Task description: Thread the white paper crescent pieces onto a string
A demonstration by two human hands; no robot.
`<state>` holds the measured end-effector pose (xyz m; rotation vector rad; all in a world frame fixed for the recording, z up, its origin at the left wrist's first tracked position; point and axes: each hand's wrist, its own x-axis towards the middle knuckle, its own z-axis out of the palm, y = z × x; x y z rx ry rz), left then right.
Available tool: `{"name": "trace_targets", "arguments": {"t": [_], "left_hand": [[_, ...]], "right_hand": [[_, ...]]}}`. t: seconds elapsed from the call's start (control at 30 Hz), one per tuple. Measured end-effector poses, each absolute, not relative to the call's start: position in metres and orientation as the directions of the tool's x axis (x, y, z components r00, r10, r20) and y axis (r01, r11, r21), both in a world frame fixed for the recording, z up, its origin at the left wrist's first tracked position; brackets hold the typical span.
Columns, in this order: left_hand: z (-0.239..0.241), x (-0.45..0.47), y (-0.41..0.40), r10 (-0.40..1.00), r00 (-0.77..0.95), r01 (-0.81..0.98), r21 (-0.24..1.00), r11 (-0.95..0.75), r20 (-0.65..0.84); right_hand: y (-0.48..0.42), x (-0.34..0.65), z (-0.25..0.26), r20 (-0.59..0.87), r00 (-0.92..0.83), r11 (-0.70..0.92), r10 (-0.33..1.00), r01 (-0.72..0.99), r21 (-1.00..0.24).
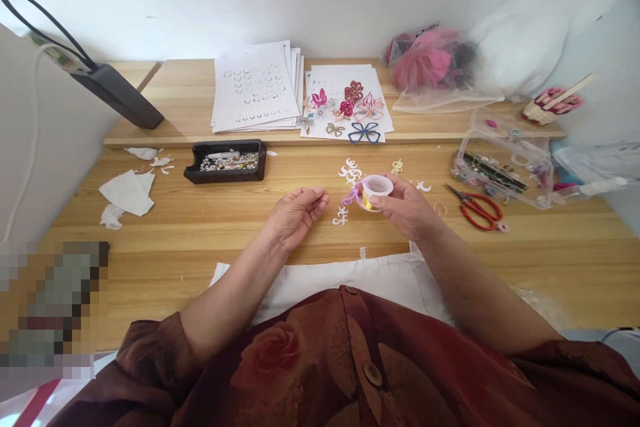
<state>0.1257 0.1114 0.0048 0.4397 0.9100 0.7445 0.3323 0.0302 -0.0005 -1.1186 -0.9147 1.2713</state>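
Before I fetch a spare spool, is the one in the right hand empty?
Not empty: gold winding shows on the spool held in the right hand. How much remains, I cannot tell.

The right hand (409, 208) partly hides the spool (373, 191); anything in the left hand (299, 215) seems too fine to tell.
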Motion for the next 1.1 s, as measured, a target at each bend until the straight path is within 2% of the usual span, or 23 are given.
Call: {"name": "trace_targets", "arguments": {"t": [0.23,0.3,0.47,0.6,0.73,0.9,1.0,1.1], "left_hand": [[0.019,0.136,0.116,0.766,0.385,-0.333,0.697,0.636,-0.515],[0.026,0.144,0.121,0.779,0.408,-0.307,0.731,0.609,-0.477],[0.034,0.165,0.131,0.795,0.439,-0.26,0.787,0.559,-0.419],[0.031,0.166,0.129,0.811,0.454,-0.218,0.836,0.503,-0.37],[0.029,0.159,0.124,0.816,0.447,-0.187,0.853,0.487,-0.368],[0.03,0.148,0.118,0.831,0.432,-0.183,0.868,0.462,-0.351],[0.028,0.143,0.113,0.825,0.436,-0.175,0.866,0.468,-0.358],[0.023,0.138,0.107,0.795,0.468,-0.163,0.846,0.507,-0.386]], "right_hand": [[0.032,0.349,0.023,-0.022,0.22,-0.013,0.975,-0.042,-0.999],[0.032,0.361,0.035,-0.054,0.184,-0.035,0.981,-0.103,-0.994],[0.026,0.386,0.048,-0.199,0.016,-0.175,0.98,-0.415,-0.893],[0.015,0.391,0.04,-0.206,-0.075,-0.215,0.976,-0.504,-0.837],[0.009,0.389,0.031,-0.159,-0.12,-0.199,0.98,-0.529,-0.825],[0.008,0.389,0.023,-0.136,-0.09,-0.163,0.987,-0.518,-0.84],[0.008,0.388,0.018,-0.13,-0.085,-0.155,0.988,-0.473,-0.867],[0.009,0.386,0.018,-0.16,-0.007,-0.149,0.987,-0.412,-0.899]]}}
